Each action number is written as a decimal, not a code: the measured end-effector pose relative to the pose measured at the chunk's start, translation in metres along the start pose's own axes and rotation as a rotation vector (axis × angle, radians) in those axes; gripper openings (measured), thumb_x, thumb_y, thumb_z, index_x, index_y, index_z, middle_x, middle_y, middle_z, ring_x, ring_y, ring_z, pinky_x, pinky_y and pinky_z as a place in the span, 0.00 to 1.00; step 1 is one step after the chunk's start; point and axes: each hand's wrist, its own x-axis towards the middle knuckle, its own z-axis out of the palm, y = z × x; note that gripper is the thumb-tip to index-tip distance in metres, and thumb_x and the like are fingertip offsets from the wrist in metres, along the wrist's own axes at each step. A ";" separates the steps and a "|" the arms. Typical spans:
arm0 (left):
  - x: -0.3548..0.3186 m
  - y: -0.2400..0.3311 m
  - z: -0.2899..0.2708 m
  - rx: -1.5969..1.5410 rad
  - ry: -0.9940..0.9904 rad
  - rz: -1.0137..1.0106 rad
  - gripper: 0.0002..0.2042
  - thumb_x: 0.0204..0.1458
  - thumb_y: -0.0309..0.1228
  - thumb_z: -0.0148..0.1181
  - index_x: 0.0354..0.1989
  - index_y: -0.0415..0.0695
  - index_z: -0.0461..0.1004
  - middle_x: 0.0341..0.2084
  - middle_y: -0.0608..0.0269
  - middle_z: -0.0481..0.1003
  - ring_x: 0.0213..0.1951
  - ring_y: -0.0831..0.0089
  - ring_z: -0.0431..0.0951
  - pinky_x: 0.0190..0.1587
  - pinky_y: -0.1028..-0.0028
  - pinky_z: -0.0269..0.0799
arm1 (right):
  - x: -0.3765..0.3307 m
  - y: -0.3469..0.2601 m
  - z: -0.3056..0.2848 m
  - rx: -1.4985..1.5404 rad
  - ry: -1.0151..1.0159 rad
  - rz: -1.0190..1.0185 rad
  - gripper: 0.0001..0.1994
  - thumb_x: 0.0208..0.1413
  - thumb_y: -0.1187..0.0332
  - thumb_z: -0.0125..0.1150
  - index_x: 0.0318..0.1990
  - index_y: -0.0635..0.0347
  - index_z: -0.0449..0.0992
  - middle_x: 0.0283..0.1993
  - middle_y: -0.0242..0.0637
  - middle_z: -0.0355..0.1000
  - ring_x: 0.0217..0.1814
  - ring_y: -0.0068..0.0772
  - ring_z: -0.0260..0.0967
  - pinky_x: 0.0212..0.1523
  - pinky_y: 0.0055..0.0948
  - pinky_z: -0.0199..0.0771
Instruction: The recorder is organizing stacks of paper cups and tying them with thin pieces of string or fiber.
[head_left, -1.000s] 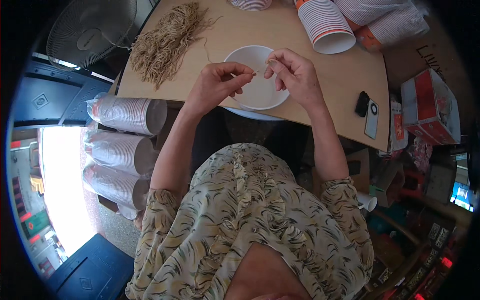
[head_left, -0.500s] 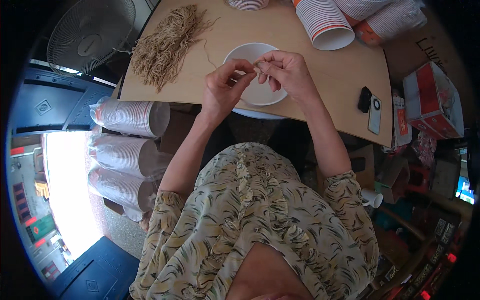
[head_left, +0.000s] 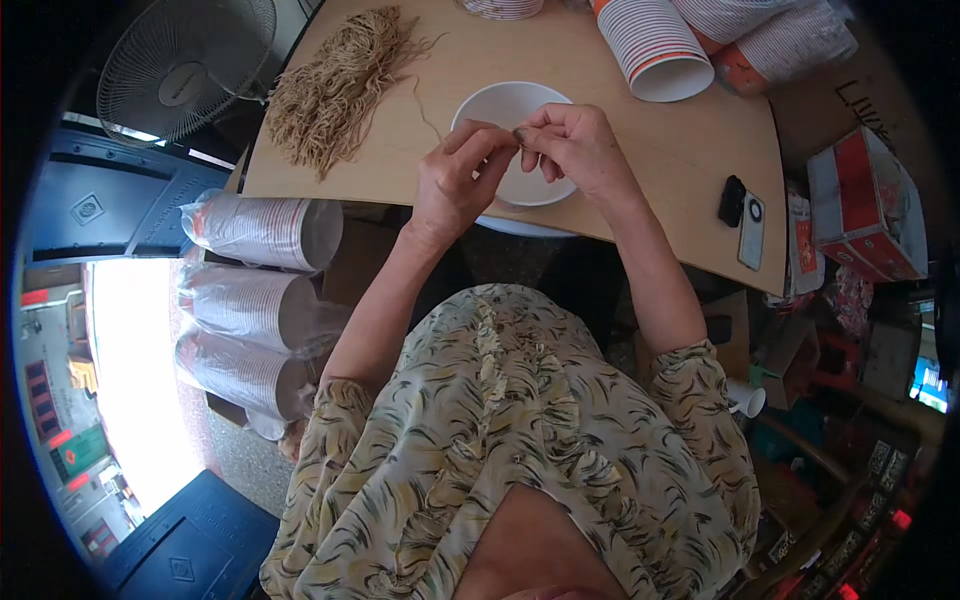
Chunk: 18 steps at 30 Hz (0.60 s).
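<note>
My left hand and my right hand meet fingertip to fingertip over a white bowl near the table's front edge. Both are closed in a pinch. A small brown bit of strand shows between the thumbs and forefingers; most of it is hidden by the fingers. One thin tan strand trails across the table from the heap toward my left hand and passes out of sight behind it. That heap of tangled tan strands lies at the table's left, with loose ends sticking out on its right side.
Stacked paper tubs and wrapped stacks stand at the back right of the table. A phone and a black object lie near the right edge. Wrapped tub stacks sit below left; a fan stands far left.
My left hand has turned slightly, its fingers drawn tighter against the right fingertips. The right hand has hardly moved. The whole view has shifted a little.
</note>
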 end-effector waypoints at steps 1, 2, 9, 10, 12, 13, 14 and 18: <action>0.001 0.001 -0.001 -0.017 -0.013 -0.027 0.06 0.52 0.18 0.66 0.37 0.40 0.78 0.34 0.63 0.79 0.33 0.77 0.81 0.30 0.78 0.77 | 0.001 0.001 0.000 -0.002 -0.001 -0.002 0.06 0.61 0.75 0.58 0.36 0.70 0.79 0.25 0.36 0.77 0.19 0.17 0.67 0.19 0.18 0.65; 0.001 0.002 -0.001 -0.017 -0.012 -0.028 0.06 0.52 0.18 0.66 0.37 0.40 0.78 0.34 0.63 0.79 0.33 0.77 0.81 0.30 0.78 0.77 | 0.001 0.003 -0.001 -0.002 -0.002 -0.002 0.06 0.61 0.75 0.58 0.36 0.70 0.79 0.25 0.36 0.77 0.19 0.17 0.67 0.19 0.18 0.65; 0.005 -0.003 -0.015 -0.516 -0.150 -0.588 0.05 0.58 0.24 0.64 0.39 0.36 0.76 0.34 0.61 0.81 0.36 0.77 0.82 0.37 0.79 0.78 | -0.002 0.010 -0.003 0.025 0.139 -0.091 0.09 0.64 0.71 0.59 0.46 0.66 0.79 0.33 0.34 0.78 0.26 0.17 0.68 0.26 0.18 0.68; 0.007 -0.003 -0.017 -0.667 -0.159 -0.672 0.06 0.58 0.25 0.64 0.39 0.34 0.77 0.34 0.59 0.81 0.36 0.77 0.82 0.38 0.79 0.78 | -0.005 0.009 -0.002 -0.026 0.226 -0.143 0.10 0.63 0.72 0.59 0.48 0.67 0.78 0.34 0.35 0.79 0.27 0.20 0.70 0.28 0.21 0.72; 0.010 -0.002 -0.022 -0.742 -0.174 -0.704 0.08 0.58 0.26 0.64 0.42 0.34 0.77 0.34 0.58 0.81 0.37 0.76 0.82 0.40 0.79 0.78 | -0.011 0.011 0.001 -0.151 0.305 -0.260 0.09 0.62 0.72 0.60 0.47 0.66 0.79 0.35 0.35 0.79 0.29 0.21 0.71 0.30 0.22 0.73; 0.010 -0.003 -0.024 -0.819 -0.191 -0.733 0.09 0.58 0.26 0.64 0.44 0.34 0.77 0.34 0.58 0.81 0.37 0.75 0.83 0.42 0.79 0.78 | -0.015 0.011 0.002 -0.277 0.386 -0.378 0.09 0.61 0.73 0.61 0.46 0.66 0.79 0.37 0.34 0.79 0.30 0.22 0.72 0.32 0.23 0.74; 0.009 -0.005 -0.025 -0.819 -0.188 -0.735 0.09 0.58 0.26 0.64 0.44 0.34 0.77 0.34 0.58 0.81 0.37 0.75 0.83 0.42 0.79 0.78 | -0.019 0.010 0.003 -0.276 0.383 -0.378 0.09 0.61 0.73 0.61 0.46 0.66 0.79 0.37 0.34 0.79 0.30 0.22 0.72 0.32 0.23 0.74; 0.006 -0.013 -0.025 -0.930 -0.233 -0.819 0.11 0.60 0.27 0.62 0.48 0.34 0.77 0.37 0.57 0.81 0.39 0.73 0.83 0.45 0.79 0.79 | -0.033 0.007 0.007 -0.338 0.315 -0.270 0.08 0.60 0.72 0.63 0.44 0.66 0.80 0.37 0.32 0.78 0.32 0.20 0.72 0.35 0.22 0.73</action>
